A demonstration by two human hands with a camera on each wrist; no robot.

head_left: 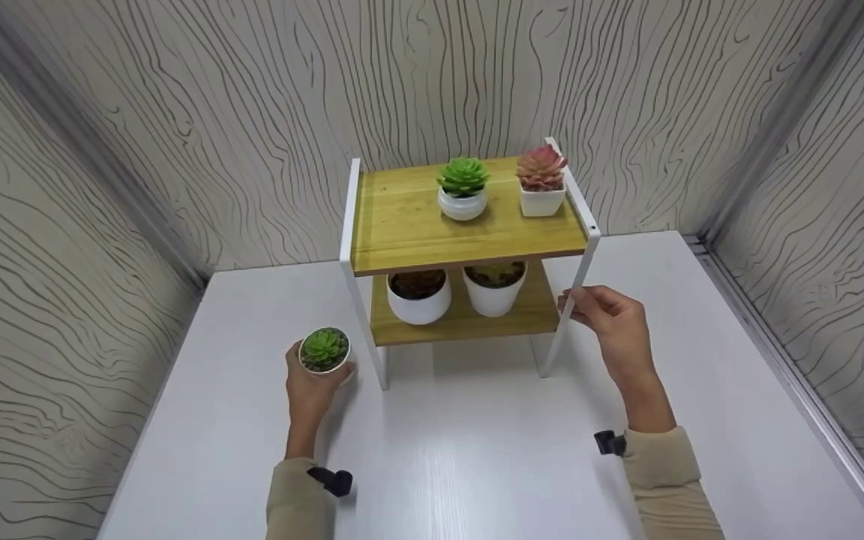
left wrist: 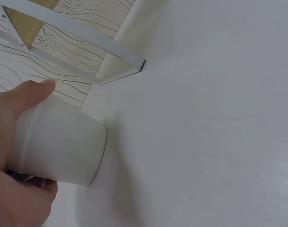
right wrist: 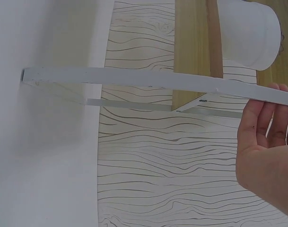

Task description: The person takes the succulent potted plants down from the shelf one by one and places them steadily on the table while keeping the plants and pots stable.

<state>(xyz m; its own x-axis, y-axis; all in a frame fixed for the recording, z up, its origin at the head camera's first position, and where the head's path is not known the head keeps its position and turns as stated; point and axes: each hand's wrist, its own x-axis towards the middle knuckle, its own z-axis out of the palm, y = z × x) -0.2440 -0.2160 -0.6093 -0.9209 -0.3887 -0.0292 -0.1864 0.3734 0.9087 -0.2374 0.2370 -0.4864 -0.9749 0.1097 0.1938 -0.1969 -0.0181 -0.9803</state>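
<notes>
My left hand (head_left: 310, 386) grips a white pot (left wrist: 63, 139) with a small green succulent (head_left: 325, 349) in it, left of a two-tier shelf (head_left: 402, 225). The pot is low over the white table; I cannot tell whether its base touches. At the shelf's right side, my right hand (head_left: 616, 322) holds the white front leg (right wrist: 120, 77) between thumb and fingers. On the upper board stand a bright green succulent in a round white pot (head_left: 463, 204) and a reddish succulent in a square white pot (head_left: 541, 201).
Two more white pots, a rounded one (head_left: 418, 304) and a tapered one (head_left: 493, 296), stand on the lower board (head_left: 469, 327); the upper board hides their tops. Wood-patterned panels (head_left: 252, 112) enclose the white table (head_left: 462, 450) at the back and both sides.
</notes>
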